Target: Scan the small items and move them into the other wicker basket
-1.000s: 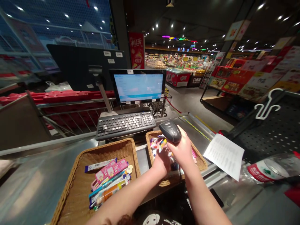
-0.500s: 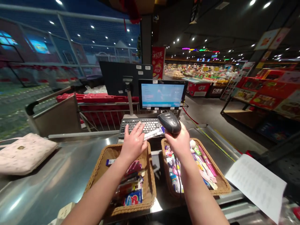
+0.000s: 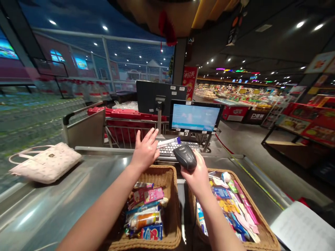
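My right hand is shut around a black handheld barcode scanner, its head pointing down and to the left. My left hand is raised above the counter with its fingers spread. Just right of those fingertips, a white and blue tube-shaped packet lies level above the keyboard; I cannot tell what supports it. Below my left wrist, a wicker basket holds packaged snacks and a bottle. Below my right forearm, a second wicker basket is full of colourful small packets.
A black keyboard and a lit monitor stand beyond the baskets. A pale handbag rests on the steel counter at left. A printed sheet lies at lower right. Red shopping carts stand behind.
My view has swung left. My left hand has opened, with the packet now apart from its fingertips. The scanner stays in my right hand, which has dropped lower.
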`<state>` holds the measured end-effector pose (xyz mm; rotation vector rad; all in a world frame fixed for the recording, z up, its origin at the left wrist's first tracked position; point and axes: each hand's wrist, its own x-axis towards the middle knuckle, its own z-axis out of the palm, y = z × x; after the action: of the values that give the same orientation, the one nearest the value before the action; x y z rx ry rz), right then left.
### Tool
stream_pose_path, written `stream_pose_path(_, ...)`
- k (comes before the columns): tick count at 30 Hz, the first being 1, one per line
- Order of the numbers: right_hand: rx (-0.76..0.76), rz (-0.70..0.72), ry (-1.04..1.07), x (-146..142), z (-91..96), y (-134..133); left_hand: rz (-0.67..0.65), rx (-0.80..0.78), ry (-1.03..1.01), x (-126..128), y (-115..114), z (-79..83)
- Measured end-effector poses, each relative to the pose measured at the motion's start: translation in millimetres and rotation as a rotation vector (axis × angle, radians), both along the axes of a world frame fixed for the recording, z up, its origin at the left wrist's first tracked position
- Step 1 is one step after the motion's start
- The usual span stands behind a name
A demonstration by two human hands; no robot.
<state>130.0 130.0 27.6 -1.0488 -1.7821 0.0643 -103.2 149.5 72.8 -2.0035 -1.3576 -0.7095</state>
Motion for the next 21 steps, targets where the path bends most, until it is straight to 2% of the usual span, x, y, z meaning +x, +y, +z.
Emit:
stream_pose_path(7,0.010,0.023,-0.012,-9,-3.5,-5,0.001,0.020,0.039,-2,3,-1.5)
stream_pose_path(21,-0.061,0.028,-0.032,-5,-11.9,-5,-0.016,-0.013,0.034,1,4,-4.0)
